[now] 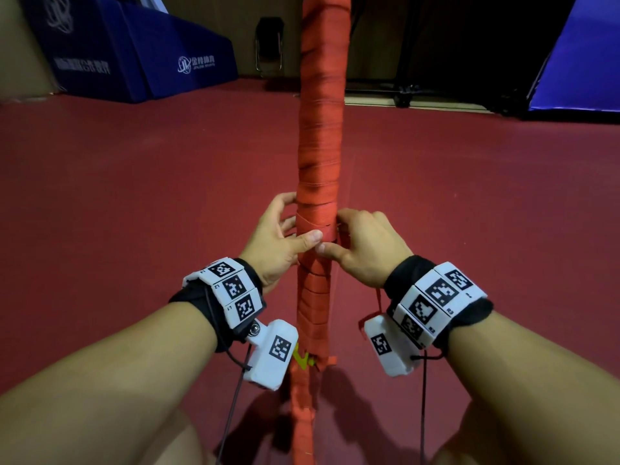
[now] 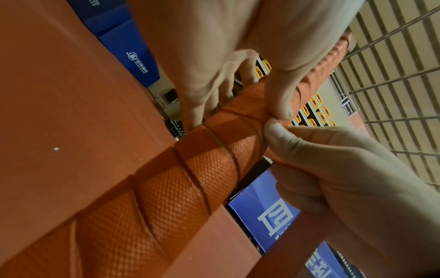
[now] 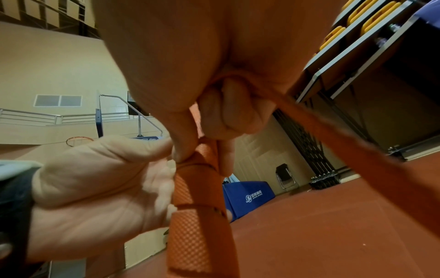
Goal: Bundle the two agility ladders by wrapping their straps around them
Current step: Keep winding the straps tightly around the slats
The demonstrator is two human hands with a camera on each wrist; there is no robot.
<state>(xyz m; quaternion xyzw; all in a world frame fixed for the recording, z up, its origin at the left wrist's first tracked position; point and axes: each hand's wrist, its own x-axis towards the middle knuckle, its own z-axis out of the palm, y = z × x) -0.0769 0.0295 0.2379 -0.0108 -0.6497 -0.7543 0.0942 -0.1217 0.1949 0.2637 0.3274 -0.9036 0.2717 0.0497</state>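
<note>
Thumbs meet at the middle of the upright ladder bundle [image 1: 320, 162]: the left hand [image 1: 280, 234] wraps the bundle and pins the strap [image 1: 317, 226], while the right hand [image 1: 365, 246] pinches its loose end. Judged best: hold tension, lay the next turn flat beside the last. Beyond the bundle stand blue mats [image 1: 151, 58].

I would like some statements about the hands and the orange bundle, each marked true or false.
1. The bundle stands upright between the two hands. True.
2. The left hand hangs free of the bundle. False: its thumb presses on the strap wrapped around it.
3. The right hand has a grip on a strap. True.
4. The floor is green. False: it is dark red.
5. A folding chair stands by the far wall. True.
</note>
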